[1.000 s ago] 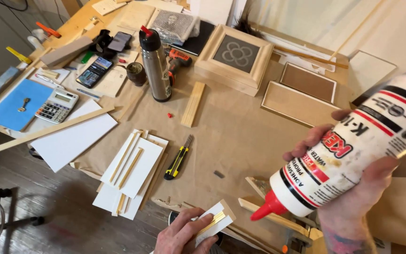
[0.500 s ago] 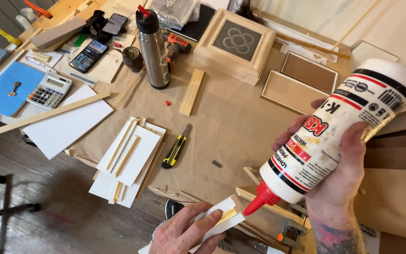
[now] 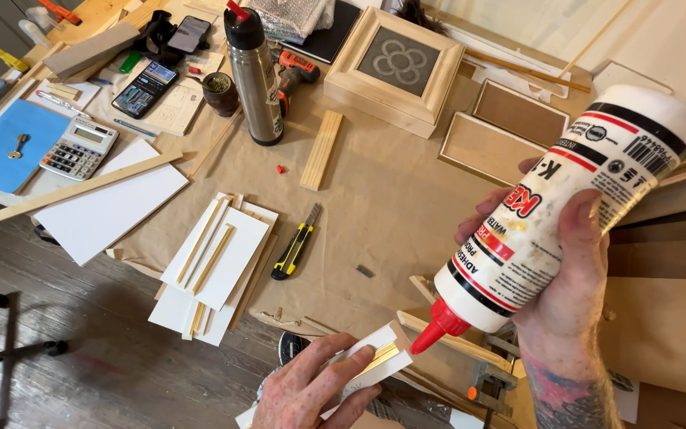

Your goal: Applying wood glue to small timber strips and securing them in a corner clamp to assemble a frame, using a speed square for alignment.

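Gripping glue bottle (image 3: 553, 214) in right hand (image 3: 573, 310) | left hand (image 3: 315, 389), part cropped, pinching white piece (image 3: 375, 357)

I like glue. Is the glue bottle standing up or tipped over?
Tipped: the right hand holds the glue bottle slanted, red tip down.

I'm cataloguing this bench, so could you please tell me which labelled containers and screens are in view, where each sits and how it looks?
Glue bottle: in right hand, white with red, black and white label, red nozzle.
Calculator: far left, grey, pale display.
Phone: upper left, dark lit screen.
Second phone: top, black, screen dark.
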